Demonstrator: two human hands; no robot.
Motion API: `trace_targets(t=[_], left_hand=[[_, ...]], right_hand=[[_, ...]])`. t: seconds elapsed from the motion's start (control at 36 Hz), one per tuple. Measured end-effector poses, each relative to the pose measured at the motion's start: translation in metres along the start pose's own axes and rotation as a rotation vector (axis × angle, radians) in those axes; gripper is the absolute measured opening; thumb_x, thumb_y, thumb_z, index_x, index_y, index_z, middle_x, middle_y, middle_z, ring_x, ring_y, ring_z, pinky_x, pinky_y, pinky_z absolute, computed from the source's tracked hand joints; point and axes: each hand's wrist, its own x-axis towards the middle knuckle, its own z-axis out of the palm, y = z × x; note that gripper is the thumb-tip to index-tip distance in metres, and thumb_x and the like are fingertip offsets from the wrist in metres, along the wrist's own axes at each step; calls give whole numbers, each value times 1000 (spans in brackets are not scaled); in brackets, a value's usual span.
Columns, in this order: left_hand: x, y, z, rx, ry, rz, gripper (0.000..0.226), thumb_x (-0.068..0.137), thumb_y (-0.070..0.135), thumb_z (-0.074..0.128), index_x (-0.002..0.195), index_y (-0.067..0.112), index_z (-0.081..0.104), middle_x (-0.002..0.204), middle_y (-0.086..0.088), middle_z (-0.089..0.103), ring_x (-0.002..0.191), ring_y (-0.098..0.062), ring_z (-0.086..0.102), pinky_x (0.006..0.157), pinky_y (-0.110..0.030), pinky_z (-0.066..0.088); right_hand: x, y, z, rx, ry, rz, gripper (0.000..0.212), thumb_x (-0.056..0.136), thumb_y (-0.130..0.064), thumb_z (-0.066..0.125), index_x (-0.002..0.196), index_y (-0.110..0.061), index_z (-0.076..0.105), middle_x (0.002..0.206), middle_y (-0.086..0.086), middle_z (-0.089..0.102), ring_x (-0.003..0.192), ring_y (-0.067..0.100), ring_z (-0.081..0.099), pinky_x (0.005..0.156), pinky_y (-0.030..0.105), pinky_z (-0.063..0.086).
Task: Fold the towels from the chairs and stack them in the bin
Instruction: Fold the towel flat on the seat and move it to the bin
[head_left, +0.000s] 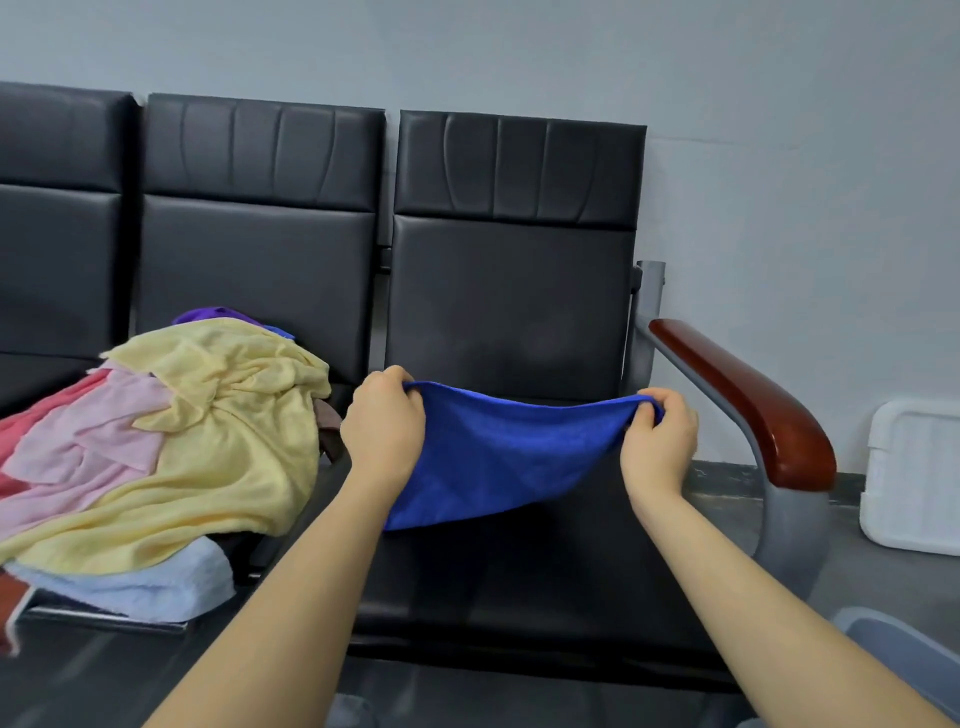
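A blue towel (509, 457) hangs stretched between my two hands above the seat of the rightmost black chair (514, 291). My left hand (384, 426) pinches its upper left corner and my right hand (657, 436) pinches its upper right corner. The towel's lower edge droops toward the seat. A heap of towels (197, 447) lies on the middle chair to the left: a yellow one on top, pink, red, purple and pale blue ones under it. A grey bin's rim (893, 649) shows at the bottom right corner.
The right chair ends in a wooden armrest (753, 400) on a grey metal frame. A white tray-like lid (914, 478) leans against the wall on the floor at the right. A third black chair (57, 218) stands at far left.
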Motion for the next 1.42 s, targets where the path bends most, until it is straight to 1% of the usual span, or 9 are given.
trace_targets(t=[0.11, 0.36, 0.56, 0.67, 0.83, 0.92, 1.03, 1.22, 1.42], left_hand=[[15, 10, 4, -112, 3, -65, 21, 86, 13, 46, 97, 18, 63, 98, 0, 66, 87, -23, 60, 68, -32, 42], [73, 36, 15, -340, -30, -174, 22, 82, 10, 49, 96, 15, 64, 96, -2, 67, 87, -21, 61, 68, -31, 46], [115, 68, 11, -402, -2, -72, 23, 92, 9, 45, 108, 7, 61, 106, -4, 61, 85, -15, 50, 69, -24, 36], [123, 72, 7, -603, 28, -81, 16, 94, 11, 42, 102, 12, 56, 95, 3, 57, 80, -13, 51, 62, -22, 39], [99, 60, 5, -741, 57, -43, 11, 93, 11, 41, 98, 17, 49, 92, 5, 55, 86, -13, 51, 76, -22, 40], [79, 49, 5, -732, 84, -67, 11, 92, 12, 42, 96, 18, 49, 94, 4, 56, 84, -11, 51, 76, -22, 38], [53, 33, 7, -697, 101, -102, 7, 91, 11, 44, 91, 15, 49, 82, 5, 53, 79, -14, 48, 71, -23, 37], [27, 17, 12, -531, 131, -242, 14, 88, 25, 46, 78, 15, 51, 74, 2, 55, 80, -25, 51, 79, -39, 44], [12, 9, 22, -291, -65, -318, 21, 89, 26, 48, 87, 6, 53, 84, -7, 56, 80, -29, 53, 70, -32, 41]], right_hand=[[13, -3, 10, 14, 10, 3, 17, 96, -6, 41, 96, -12, 57, 104, 9, 56, 87, 26, 59, 78, 37, 50], [61, -36, 29, 38, 34, -20, 8, 97, -7, 43, 92, -11, 49, 103, 8, 52, 85, 16, 46, 72, 25, 33], [99, -64, 41, 58, 46, -80, 11, 96, -7, 41, 91, -14, 47, 109, 12, 54, 85, 18, 47, 73, 26, 34], [105, -78, 38, 96, 32, -135, 10, 100, -10, 38, 95, -16, 43, 107, 2, 47, 87, 15, 47, 64, 13, 34], [90, -70, 30, 156, 5, -187, 14, 100, -7, 32, 99, -18, 41, 105, 0, 48, 90, 13, 48, 67, 13, 38], [78, -60, 20, 156, -3, -167, 15, 99, -5, 31, 99, -16, 41, 105, 3, 49, 91, 16, 49, 74, 20, 39], [60, -50, 6, 114, 12, -138, 15, 98, -2, 34, 94, -14, 43, 103, 3, 47, 92, 16, 46, 69, 8, 37], [37, -34, -8, -67, 54, -44, 18, 89, 0, 37, 88, -15, 48, 95, 0, 52, 91, 16, 36, 94, 33, 28], [30, -3, -9, -347, -66, 57, 15, 93, -12, 40, 84, -15, 52, 85, 1, 52, 105, 29, 44, 88, 34, 25]])
